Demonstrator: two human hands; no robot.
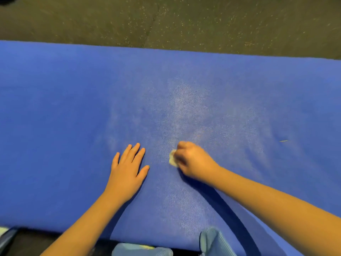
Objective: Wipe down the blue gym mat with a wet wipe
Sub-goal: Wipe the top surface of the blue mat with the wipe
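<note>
Blue gym mat (73,108): my right hand (193,161) pinches the wet wipe (172,159) in curled fingers to scrub; left hand (127,169), fingers spread flat at nine o'clock, likely braces me.

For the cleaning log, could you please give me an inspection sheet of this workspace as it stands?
Surface: blue gym mat lies flat, pale sheen across its middle.
Job's things: wet wipe, balled up against the mat.
Clutter: one thin sliver on the mat's right side.
Hands: left hand flat on the mat; right hand grips the wet wipe.
Cables: nothing seen.
Surroundings: dark speckled floor beyond the mat; light-blue fabric at the near edge.
</note>
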